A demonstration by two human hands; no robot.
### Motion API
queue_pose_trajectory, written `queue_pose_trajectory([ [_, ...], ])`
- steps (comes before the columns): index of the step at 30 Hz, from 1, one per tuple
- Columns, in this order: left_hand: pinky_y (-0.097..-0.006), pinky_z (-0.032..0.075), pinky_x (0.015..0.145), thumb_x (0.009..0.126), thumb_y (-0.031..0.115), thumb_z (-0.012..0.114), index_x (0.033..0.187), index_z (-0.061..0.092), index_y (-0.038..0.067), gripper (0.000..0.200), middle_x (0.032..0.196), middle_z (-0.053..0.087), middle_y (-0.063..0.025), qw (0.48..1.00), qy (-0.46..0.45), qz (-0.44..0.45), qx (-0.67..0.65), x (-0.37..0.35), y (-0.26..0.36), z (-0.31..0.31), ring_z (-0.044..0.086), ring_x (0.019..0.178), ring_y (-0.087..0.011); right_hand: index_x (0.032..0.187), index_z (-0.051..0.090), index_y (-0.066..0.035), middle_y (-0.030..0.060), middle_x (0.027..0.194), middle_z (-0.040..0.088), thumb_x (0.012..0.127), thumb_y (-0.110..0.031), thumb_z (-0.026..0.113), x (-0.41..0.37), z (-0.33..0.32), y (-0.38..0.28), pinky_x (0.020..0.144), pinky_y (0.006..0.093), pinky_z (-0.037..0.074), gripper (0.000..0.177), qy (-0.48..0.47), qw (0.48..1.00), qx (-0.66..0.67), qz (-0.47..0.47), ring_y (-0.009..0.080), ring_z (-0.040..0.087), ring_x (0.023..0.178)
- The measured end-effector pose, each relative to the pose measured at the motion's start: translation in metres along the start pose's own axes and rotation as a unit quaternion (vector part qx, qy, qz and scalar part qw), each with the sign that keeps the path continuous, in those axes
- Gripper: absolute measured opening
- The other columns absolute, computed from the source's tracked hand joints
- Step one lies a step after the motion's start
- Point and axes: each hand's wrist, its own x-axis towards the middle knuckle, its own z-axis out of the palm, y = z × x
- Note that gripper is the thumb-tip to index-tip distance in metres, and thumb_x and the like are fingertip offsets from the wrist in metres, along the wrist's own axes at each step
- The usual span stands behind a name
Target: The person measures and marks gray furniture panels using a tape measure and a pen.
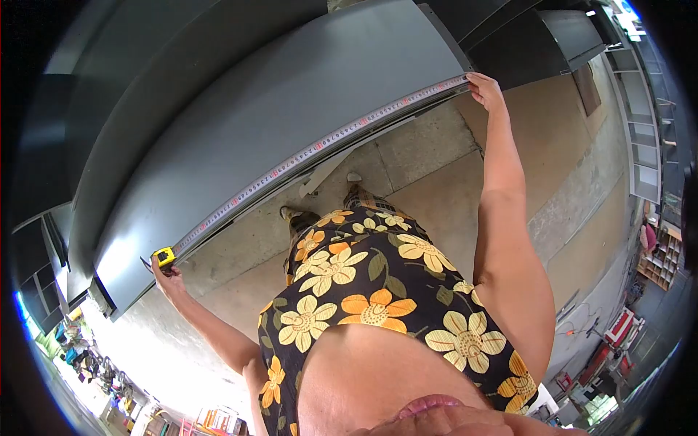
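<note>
My left hand (170,279) is closed around the yellow and black case of a tape measure (166,256) at the left end of a long grey panel (298,102). From the case, the white blade (319,146) with black and red markings runs straight along the panel's near edge. At the far right end, my right hand (486,90) pinches the blade's tip between thumb and fingers, close to the panel's right corner. The blade appears to lie on or just above the panel; its exact contact cannot be told.
Dark panels (520,51) stand beyond the right end. A concrete floor (422,152) with brown sheets lies below me. Grey shelving (640,131) and a wooden pigeonhole rack (660,254) stand at the right. Cluttered items (91,360) are at lower left.
</note>
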Motion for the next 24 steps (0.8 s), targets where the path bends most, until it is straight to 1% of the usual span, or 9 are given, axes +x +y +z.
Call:
queue_pose_trajectory([
  [3,-0.0184,0.035,0.049,0.069,0.036,0.079,0.093,0.058,0.009,0.042,0.077,0.051,-0.0016,1.0,-0.008,-0.007,0.003,0.011,-0.011,-0.009,0.045,0.061,-0.0084,0.097,0.068,-0.019,-0.0088,0.082,0.059,0.081,-0.026,0.07,-0.001,0.0,0.001,0.071,0.0265,0.041,0.017,0.001,1.0,0.003,0.0,0.0055,0.054,0.076],
  [8,-0.0182,0.036,0.049,0.069,0.034,0.079,0.093,0.058,0.01,0.04,0.077,0.052,-0.0012,1.0,-0.007,-0.017,-0.014,0.003,-0.011,-0.007,0.046,0.06,-0.0081,0.099,0.068,-0.02,-0.0097,0.082,0.06,0.082,-0.026,0.069,-0.012,-0.005,0.0,0.07,0.0252,0.041,0.018,0.006,1.0,0.014,-0.004,0.0047,0.054,0.075],
  [12,-0.0188,0.036,0.048,0.067,0.035,0.08,0.094,0.058,0.01,0.042,0.078,0.052,-0.0004,0.999,-0.018,-0.032,-0.012,0.002,-0.026,-0.009,0.046,0.062,-0.0084,0.1,0.068,-0.021,-0.0104,0.082,0.06,0.083,-0.026,0.068,-0.01,-0.007,-0.002,0.069,0.0247,0.041,0.019,0.008,1.0,0.021,-0.009,0.0046,0.054,0.074],
  [13,-0.019,0.036,0.049,0.067,0.035,0.08,0.094,0.058,0.01,0.043,0.078,0.051,-0.0005,0.999,-0.004,-0.033,-0.015,-0.001,-0.028,-0.006,0.046,0.062,-0.0085,0.101,0.068,-0.021,-0.0106,0.082,0.06,0.083,-0.026,0.068,-0.01,-0.009,-0.003,0.069,0.0247,0.041,0.019,0.011,1.0,0.02,-0.011,0.0047,0.054,0.074],
  [14,-0.0191,0.036,0.049,0.067,0.035,0.08,0.094,0.058,0.01,0.043,0.078,0.051,-0.0005,0.999,-0.012,-0.032,-0.014,0.004,-0.021,-0.014,0.046,0.062,-0.0086,0.101,0.068,-0.021,-0.0107,0.082,0.06,0.083,-0.026,0.068,-0.027,-0.009,-0.003,0.069,0.0246,0.04,0.019,0.017,0.999,0.025,-0.017,0.0047,0.054,0.074],
  [18,-0.0195,0.036,0.049,0.067,0.032,0.08,0.095,0.058,0.01,0.041,0.079,0.051,-0.0009,0.999,-0.003,-0.042,-0.024,0.012,-0.041,-0.014,0.046,0.064,-0.0089,0.102,0.068,-0.021,-0.0109,0.083,0.061,0.083,-0.026,0.068,-0.011,-0.01,0.004,0.068,0.0239,0.04,0.019,0.023,1.0,0.005,-0.017,0.0048,0.055,0.075],
  [21,-0.021,0.036,0.048,0.068,0.031,0.079,0.095,0.058,0.01,0.04,0.08,0.052,-0.0021,0.999,0.001,-0.039,-0.023,0.013,-0.042,-0.014,0.047,0.064,-0.01,0.102,0.068,-0.021,-0.0101,0.085,0.061,0.083,-0.026,0.068,-0.02,-0.01,-0.004,0.067,0.0232,0.04,0.02,0.035,0.999,-0.032,-0.027,0.005,0.056,0.076],
  [24,-0.0218,0.036,0.048,0.069,0.031,0.079,0.096,0.058,0.009,0.041,0.081,0.052,-0.0029,0.999,0.007,-0.042,-0.013,0.009,-0.049,-0.009,0.046,0.064,-0.0104,0.104,0.067,-0.02,-0.0093,0.087,0.062,0.082,-0.027,0.068,-0.01,-0.011,-0.004,0.067,0.0234,0.04,0.024,0.037,0.998,-0.049,-0.026,0.0058,0.056,0.077],
])
